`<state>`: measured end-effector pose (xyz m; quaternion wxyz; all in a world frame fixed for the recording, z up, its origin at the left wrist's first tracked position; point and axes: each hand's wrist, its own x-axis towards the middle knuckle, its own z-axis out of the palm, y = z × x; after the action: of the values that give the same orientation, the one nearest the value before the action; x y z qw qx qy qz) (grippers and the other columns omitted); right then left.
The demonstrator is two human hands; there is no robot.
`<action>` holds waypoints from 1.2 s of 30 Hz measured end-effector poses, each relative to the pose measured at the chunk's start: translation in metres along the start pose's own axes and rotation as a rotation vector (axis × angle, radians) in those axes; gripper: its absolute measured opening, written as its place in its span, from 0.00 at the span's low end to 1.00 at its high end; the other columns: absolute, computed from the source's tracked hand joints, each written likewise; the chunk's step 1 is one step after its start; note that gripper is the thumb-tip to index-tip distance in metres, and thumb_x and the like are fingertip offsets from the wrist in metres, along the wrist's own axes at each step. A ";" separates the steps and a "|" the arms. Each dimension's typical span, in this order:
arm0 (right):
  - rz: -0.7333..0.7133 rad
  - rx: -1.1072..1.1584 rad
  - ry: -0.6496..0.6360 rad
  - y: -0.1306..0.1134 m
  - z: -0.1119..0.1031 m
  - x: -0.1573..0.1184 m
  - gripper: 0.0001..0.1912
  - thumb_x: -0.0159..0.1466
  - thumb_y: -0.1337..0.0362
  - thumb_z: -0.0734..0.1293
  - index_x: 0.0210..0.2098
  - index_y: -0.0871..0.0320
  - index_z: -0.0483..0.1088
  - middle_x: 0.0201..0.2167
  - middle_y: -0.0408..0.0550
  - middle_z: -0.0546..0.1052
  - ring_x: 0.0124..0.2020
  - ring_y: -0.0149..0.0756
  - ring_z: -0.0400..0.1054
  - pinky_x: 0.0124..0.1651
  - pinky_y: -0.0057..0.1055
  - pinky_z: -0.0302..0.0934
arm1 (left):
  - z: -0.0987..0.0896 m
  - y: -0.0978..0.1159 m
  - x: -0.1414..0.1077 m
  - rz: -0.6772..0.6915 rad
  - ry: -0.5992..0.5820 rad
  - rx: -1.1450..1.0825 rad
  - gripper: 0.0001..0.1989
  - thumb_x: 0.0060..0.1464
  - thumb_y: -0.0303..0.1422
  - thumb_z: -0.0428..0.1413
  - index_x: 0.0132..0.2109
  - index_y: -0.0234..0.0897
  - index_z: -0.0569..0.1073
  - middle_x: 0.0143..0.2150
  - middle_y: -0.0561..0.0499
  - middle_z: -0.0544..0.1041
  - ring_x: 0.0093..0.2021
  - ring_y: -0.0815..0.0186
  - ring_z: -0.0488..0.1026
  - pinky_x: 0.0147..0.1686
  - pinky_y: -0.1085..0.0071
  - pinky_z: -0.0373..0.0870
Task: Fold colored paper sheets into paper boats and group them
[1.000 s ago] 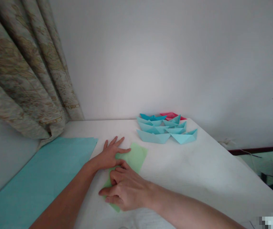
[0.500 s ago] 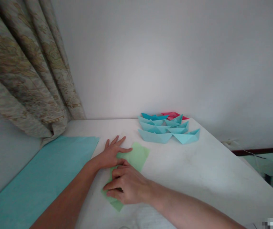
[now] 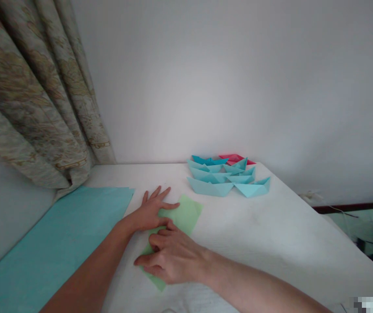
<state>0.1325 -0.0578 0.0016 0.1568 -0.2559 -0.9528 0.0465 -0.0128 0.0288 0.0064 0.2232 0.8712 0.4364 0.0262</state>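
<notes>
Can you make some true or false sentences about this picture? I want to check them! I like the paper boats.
1. The left hand and the right hand are both on a sheet of light green paper. True.
2. All the paper boats are green. False: they are shades of blue, and a red paper boat sits behind them.
3. A big turquoise paper sheet lies left of the hands. True.
4. The right hand is holding scissors. False: its fingers are on the green paper.
5. The patterned curtain hangs on the right side. False: it hangs on the left side.
</notes>
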 end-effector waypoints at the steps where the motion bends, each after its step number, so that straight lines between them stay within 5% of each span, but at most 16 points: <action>1: -0.009 0.006 0.004 0.001 0.000 0.000 0.12 0.65 0.56 0.60 0.43 0.43 0.73 0.25 0.39 0.69 0.28 0.32 0.60 0.49 0.37 0.49 | 0.000 0.000 0.000 0.000 -0.001 0.000 0.28 0.48 0.40 0.57 0.58 0.59 0.64 0.70 0.54 0.40 0.68 0.49 0.30 0.58 0.38 0.28; 7: -0.118 -0.040 0.029 0.012 0.003 0.001 0.15 0.64 0.62 0.60 0.25 0.52 0.73 0.19 0.39 0.66 0.25 0.30 0.59 0.48 0.34 0.52 | 0.002 -0.002 0.000 0.003 0.004 0.006 0.29 0.48 0.40 0.57 0.58 0.59 0.63 0.70 0.55 0.39 0.68 0.49 0.30 0.58 0.39 0.27; 13: -0.116 -0.131 0.014 0.008 -0.001 0.000 0.14 0.64 0.62 0.61 0.24 0.54 0.70 0.20 0.41 0.68 0.24 0.32 0.60 0.45 0.35 0.54 | 0.001 -0.001 0.000 0.005 0.007 0.011 0.29 0.48 0.40 0.58 0.59 0.59 0.63 0.70 0.53 0.39 0.68 0.49 0.30 0.59 0.39 0.27; 21: -0.072 -0.128 -0.043 -0.005 -0.006 -0.001 0.10 0.65 0.56 0.60 0.40 0.49 0.71 0.27 0.41 0.73 0.28 0.37 0.64 0.41 0.38 0.53 | -0.002 0.001 0.000 -0.006 -0.011 -0.009 0.29 0.48 0.41 0.59 0.58 0.59 0.63 0.70 0.53 0.39 0.68 0.49 0.29 0.58 0.39 0.27; 36: 0.030 -0.052 -0.061 -0.007 -0.008 -0.001 0.16 0.64 0.53 0.60 0.51 0.41 0.69 0.29 0.42 0.69 0.30 0.35 0.62 0.50 0.40 0.52 | 0.000 -0.002 0.000 0.002 -0.013 0.011 0.29 0.49 0.42 0.58 0.59 0.59 0.63 0.70 0.54 0.38 0.68 0.49 0.29 0.59 0.39 0.27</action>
<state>0.1326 -0.0645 0.0105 0.1203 -0.2726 -0.9541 0.0317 -0.0140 0.0297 0.0061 0.2215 0.8730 0.4341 0.0183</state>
